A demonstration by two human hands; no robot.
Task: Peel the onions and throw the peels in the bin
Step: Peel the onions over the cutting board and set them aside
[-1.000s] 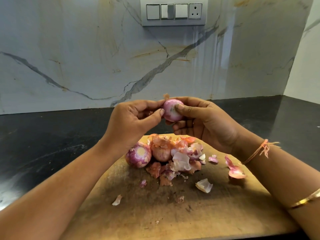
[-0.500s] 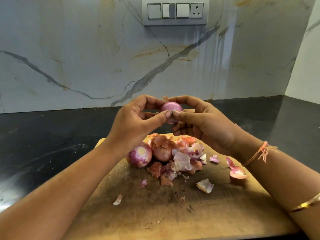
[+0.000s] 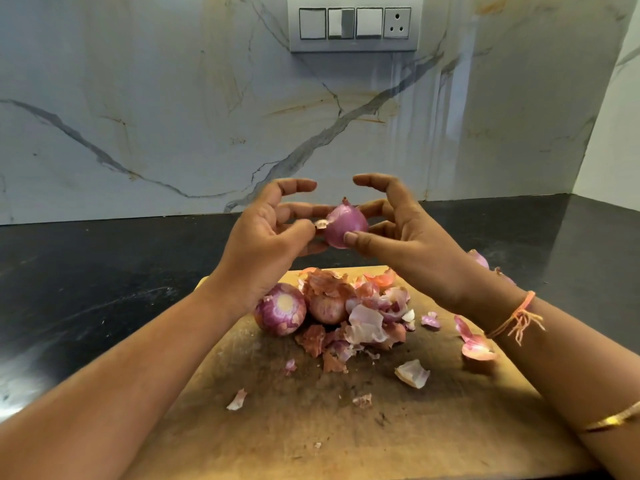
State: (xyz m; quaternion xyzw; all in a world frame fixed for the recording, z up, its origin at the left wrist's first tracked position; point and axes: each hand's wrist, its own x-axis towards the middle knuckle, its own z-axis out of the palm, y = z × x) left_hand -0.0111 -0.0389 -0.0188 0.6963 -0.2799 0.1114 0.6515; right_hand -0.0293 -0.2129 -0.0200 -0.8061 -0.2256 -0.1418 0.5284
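Onion [image 3: 345, 227] held over wooden board [image 3: 433, 427], black counter [image 3: 104, 289], marble wall [image 3: 156, 116]

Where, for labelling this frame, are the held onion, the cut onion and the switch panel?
held onion [image 3: 346, 226], head view, purple flank.
cut onion [image 3: 284, 303], head view, pale cut face.
switch panel [image 3: 367, 23], head view, third switch.

The left forearm [image 3: 131, 382] and right forearm [image 3: 571, 368] are bare to the frame's edge. A thin orange thread [image 3: 512, 318] is knotted round the right wrist, its frayed ends sticking out. A narrow, shiny gold metal bangle [image 3: 613, 421] circles the right forearm higher up.
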